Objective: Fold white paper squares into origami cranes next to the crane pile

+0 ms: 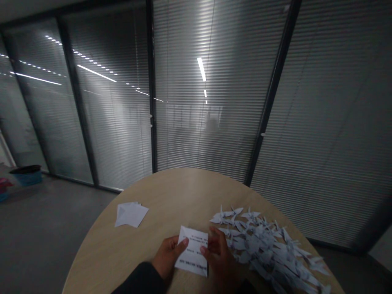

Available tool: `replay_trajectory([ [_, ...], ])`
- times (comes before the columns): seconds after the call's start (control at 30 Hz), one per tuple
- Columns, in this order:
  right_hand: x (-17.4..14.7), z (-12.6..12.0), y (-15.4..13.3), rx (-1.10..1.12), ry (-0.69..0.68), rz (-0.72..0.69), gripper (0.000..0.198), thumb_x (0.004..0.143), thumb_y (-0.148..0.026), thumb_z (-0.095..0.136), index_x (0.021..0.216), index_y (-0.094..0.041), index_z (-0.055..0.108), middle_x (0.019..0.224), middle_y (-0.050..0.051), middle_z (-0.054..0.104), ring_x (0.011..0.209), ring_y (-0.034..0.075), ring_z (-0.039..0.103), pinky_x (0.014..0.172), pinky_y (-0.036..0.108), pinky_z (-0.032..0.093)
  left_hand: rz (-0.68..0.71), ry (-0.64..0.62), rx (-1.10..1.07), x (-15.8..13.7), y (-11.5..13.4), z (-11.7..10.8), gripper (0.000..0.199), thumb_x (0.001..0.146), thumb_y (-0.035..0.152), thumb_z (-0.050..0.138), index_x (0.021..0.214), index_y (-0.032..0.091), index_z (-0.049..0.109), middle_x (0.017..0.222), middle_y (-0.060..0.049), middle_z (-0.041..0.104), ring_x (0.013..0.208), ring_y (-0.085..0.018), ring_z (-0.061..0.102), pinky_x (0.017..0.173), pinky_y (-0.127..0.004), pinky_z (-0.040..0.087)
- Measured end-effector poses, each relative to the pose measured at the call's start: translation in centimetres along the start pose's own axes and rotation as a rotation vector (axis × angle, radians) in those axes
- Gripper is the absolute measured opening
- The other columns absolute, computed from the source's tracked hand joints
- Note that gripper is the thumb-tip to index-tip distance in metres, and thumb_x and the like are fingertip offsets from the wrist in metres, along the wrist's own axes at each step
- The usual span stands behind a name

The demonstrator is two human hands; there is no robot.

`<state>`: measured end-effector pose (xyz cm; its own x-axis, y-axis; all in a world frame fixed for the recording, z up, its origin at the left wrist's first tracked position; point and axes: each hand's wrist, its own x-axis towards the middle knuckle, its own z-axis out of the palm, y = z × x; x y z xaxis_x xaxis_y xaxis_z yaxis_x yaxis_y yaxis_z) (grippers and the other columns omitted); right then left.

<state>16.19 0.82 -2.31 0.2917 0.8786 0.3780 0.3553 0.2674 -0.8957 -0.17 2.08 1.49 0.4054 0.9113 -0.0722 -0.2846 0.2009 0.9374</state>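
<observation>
A white sheet of paper (192, 259) with printed lines of text is held up between both hands, low in the middle of the head view. My left hand (168, 254) pinches its left edge, thumb lying on the printed face. On the right edge, my right hand (219, 255) grips with its thumb in front and fingers curled behind. Just right of that hand spreads a large pile of folded paper cranes (260, 241). Farther off to the left lies a small stack of white paper squares (132, 214).
The round wooden table (183, 192) carries all the paper. Beyond its far edge stands a glass partition with blinds (208, 143) and dark frames. On the floor at far left sit a blue bin (29, 176) and a red and blue object (4, 188).
</observation>
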Motion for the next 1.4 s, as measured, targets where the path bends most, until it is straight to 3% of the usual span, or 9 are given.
replay_trajectory([
  [0.07, -0.1, 0.0, 0.4, -0.09, 0.034, -0.193, 0.05, 0.07, -0.033, 0.062, 0.118, -0.022, 0.055, 0.094, 0.006, 0.068, 0.084, 0.025, 0.066, 0.074, 0.037, 0.055, -0.014, 0.013, -0.03, 0.1, -0.1, -0.1, 0.05, 0.057, 0.054, 0.075, 0.075, 0.007, 0.073, 0.064, -0.012, 0.073, 0.056, -0.024, 0.066, 0.063, -0.035, 0.047],
  [0.2, -0.4, 0.1, 1.0, -0.308, -0.068, -0.52, 0.026, 0.085, -0.039, 0.048, 0.099, -0.03, 0.068, 0.124, 0.006, 0.057, 0.114, 0.027, 0.053, 0.093, 0.043, 0.047, -0.023, 0.065, -0.101, 0.3, -0.3, -0.4, 0.049, 0.055, 0.05, 0.078, 0.076, 0.006, 0.073, 0.062, -0.012, 0.073, 0.056, -0.023, 0.065, 0.062, -0.034, 0.047],
  [0.3, -0.8, 0.3, 1.2, -0.36, -0.098, -0.621, 0.038, 0.091, -0.041, 0.034, 0.089, -0.031, 0.071, 0.131, 0.003, 0.053, 0.122, 0.026, 0.047, 0.092, 0.044, 0.047, -0.024, 0.122, -0.135, 0.4, -0.4, -0.6, 0.046, 0.053, 0.045, 0.081, 0.075, 0.005, 0.073, 0.061, -0.011, 0.072, 0.053, -0.021, 0.064, 0.059, -0.031, 0.046],
  [0.43, -0.9, 0.4, 1.2, -0.356, -0.112, -0.67, 0.038, 0.093, -0.036, 0.032, 0.094, -0.032, 0.07, 0.131, 0.003, 0.054, 0.124, 0.023, 0.046, 0.092, 0.042, 0.048, -0.022, 0.142, -0.191, 0.5, -0.3, -0.6, 0.044, 0.051, 0.042, 0.083, 0.074, 0.006, 0.073, 0.059, -0.01, 0.072, 0.05, -0.019, 0.063, 0.055, -0.029, 0.046],
  [0.67, -0.7, 0.1, 0.6, -0.384, -0.159, -0.693, 0.027, 0.086, -0.025, 0.044, 0.097, -0.028, 0.069, 0.13, 0.004, 0.056, 0.124, 0.024, 0.046, 0.094, 0.045, 0.046, -0.042, 0.173, -0.235, 0.3, 0.1, -0.5, 0.041, 0.048, 0.039, 0.084, 0.072, 0.008, 0.073, 0.06, -0.01, 0.072, 0.051, -0.018, 0.063, 0.055, -0.029, 0.048],
  [0.83, -0.3, -0.4, 0.6, -0.415, -0.213, -0.7, 0.024, 0.072, -0.036, 0.067, 0.095, -0.029, 0.069, 0.13, 0.005, 0.056, 0.122, 0.029, 0.048, 0.091, 0.046, 0.048, -0.032, 0.148, -0.253, 0.2, 0.1, -0.5, 0.04, 0.05, 0.035, 0.084, 0.078, 0.008, 0.072, 0.066, -0.011, 0.074, 0.057, -0.022, 0.065, 0.054, -0.03, 0.047],
  [0.97, -0.2, -0.5, 0.6, -0.407, -0.201, -0.654, 0.014, 0.074, -0.034, 0.067, 0.086, -0.029, 0.071, 0.122, 0.004, 0.062, 0.118, 0.028, 0.052, 0.089, 0.046, 0.05, -0.03, 0.115, -0.26, 0.1, 0.1, -0.4, 0.037, 0.052, 0.032, 0.083, 0.078, 0.009, 0.072, 0.071, -0.012, 0.075, 0.064, -0.024, 0.068, 0.057, -0.029, 0.049],
  [1.2, -0.4, 0.1, 1.2, -0.261, -0.075, -0.453, 0.014, 0.077, -0.032, 0.062, 0.067, -0.024, 0.068, 0.111, 0.007, 0.067, 0.108, 0.027, 0.058, 0.089, 0.046, 0.049, -0.149, 0.083, -0.244, 0.1, 0.2, -0.5, 0.034, 0.056, 0.025, 0.081, 0.084, 0.007, 0.07, 0.082, -0.015, 0.075, 0.074, -0.024, 0.069, 0.066, -0.03, 0.053],
  [1.4, 0.1, -0.2, 1.0, -0.125, -0.071, -0.245, 0.018, 0.072, -0.04, 0.065, 0.068, -0.022, 0.069, 0.115, 0.01, 0.065, 0.108, 0.028, 0.058, 0.091, 0.043, 0.047, -0.198, 0.072, -0.228, 0.5, -0.4, -0.5, 0.022, 0.067, 0.014, 0.071, 0.087, 0.006, 0.069, 0.081, -0.013, 0.074, 0.066, -0.019, 0.069, 0.06, -0.026, 0.055],
])
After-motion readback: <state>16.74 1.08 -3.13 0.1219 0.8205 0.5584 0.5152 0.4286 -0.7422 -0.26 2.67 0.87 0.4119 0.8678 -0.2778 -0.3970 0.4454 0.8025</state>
